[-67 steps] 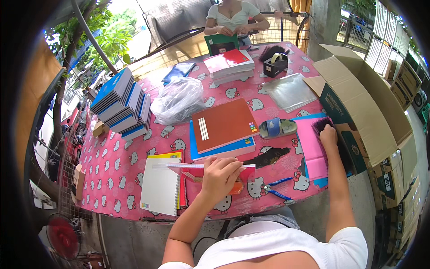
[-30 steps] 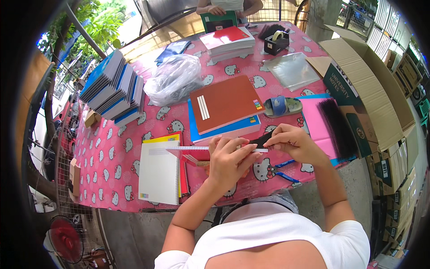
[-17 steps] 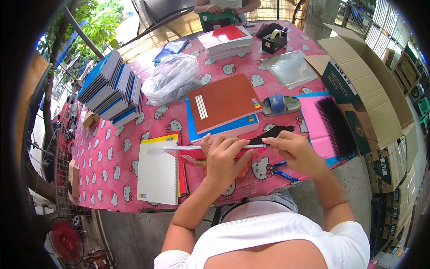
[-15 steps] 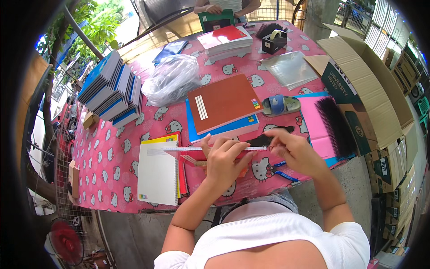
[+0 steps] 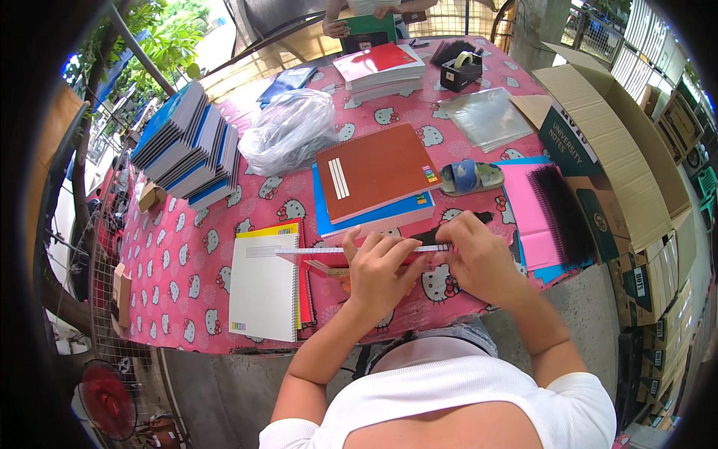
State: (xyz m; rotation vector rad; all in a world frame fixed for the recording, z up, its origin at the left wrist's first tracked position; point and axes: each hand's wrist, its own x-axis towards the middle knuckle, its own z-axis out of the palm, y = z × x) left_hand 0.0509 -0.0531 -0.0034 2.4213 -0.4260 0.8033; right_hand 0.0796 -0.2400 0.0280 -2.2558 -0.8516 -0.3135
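Observation:
My left hand [image 5: 380,273] grips a thin notebook [image 5: 326,259] with a pinkish-red cover, held on edge so that its white page edges face up. At the notebook's right end, the fingers of my right hand [image 5: 479,258] are pinched against its edge, where a bit of dark coil shows. Just left of them lie a white spiral notebook [image 5: 263,288] and, under it, notebooks with yellow and red covers. Beyond my hands a brown notebook [image 5: 376,172] rests on a blue one [image 5: 374,223]. My right hand hides part of the pink tablecloth.
Stacked blue notebooks [image 5: 187,150] stand at the left, beside a clear plastic bag [image 5: 288,131]. To the right are a slipper [image 5: 473,177], black plastic coils [image 5: 561,213] and an open carton [image 5: 606,142]. Across the table, a person holds a green notebook [image 5: 370,31] near a tape dispenser [image 5: 460,72].
My right hand has moved left onto the notebook's end, and now covers the blue-handled pliers. My left hand keeps its grip. The person opposite has shifted their hands on the green notebook.

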